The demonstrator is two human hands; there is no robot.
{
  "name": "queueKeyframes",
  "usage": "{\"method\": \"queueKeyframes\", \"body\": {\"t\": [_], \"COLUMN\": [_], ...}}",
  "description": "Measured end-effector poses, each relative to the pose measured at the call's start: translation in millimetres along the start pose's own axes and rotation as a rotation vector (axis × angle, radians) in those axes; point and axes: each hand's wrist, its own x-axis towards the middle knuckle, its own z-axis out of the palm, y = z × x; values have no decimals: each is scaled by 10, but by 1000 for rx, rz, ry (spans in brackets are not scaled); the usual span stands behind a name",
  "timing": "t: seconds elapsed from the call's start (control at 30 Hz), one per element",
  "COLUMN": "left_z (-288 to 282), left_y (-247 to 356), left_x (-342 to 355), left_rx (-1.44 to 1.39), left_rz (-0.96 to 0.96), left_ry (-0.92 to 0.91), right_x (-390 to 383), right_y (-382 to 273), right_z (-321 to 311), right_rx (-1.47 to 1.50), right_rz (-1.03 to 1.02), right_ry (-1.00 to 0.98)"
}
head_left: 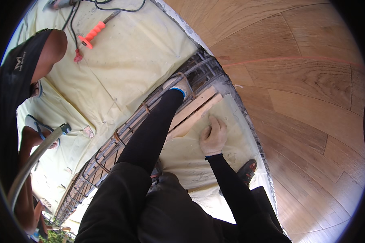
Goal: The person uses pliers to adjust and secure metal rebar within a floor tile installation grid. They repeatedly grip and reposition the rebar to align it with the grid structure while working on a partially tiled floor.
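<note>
My left hand (175, 86), in a pale glove with a blue cuff, reaches into the steel rebar cage (118, 137) along the trench; its fingers are mostly hidden. Below and to the right, my right hand (213, 135), also gloved, rests with loosely bent fingers on the pale yellow plastic sheet (186, 162), beside wooden boards (190, 111). Both my forearms are in black sleeves. My shoe (247, 172) stands on that sheet at the right.
Another person's legs (44, 54) and sandaled foot (42, 129) are at left, beside a curved metal bar (40, 154). An orange-handled chisel (93, 34) and a corded tool (59, 5) lie on sheeting above. A wood-plank floor (304, 113) spans the right, past a rough edge.
</note>
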Motion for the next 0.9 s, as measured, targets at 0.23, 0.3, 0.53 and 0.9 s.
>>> {"method": "queueKeyframes", "body": {"t": [0.23, 0.3, 0.53, 0.9], "left_z": [171, 325, 353, 151], "left_y": [-14, -171, -148, -24], "left_x": [141, 193, 131, 114], "left_rx": [-23, -13, 11, -42], "left_rz": [65, 92, 160, 44], "left_ry": [-189, -157, -90, -190], "right_x": [-16, 3, 7, 11], "right_y": [58, 11, 29, -29], "right_z": [-10, -13, -24, -64], "right_rx": [-17, 0, 1, 37], "right_rz": [-1, -8, 9, 5], "right_ry": [6, 6, -2, -10]}}
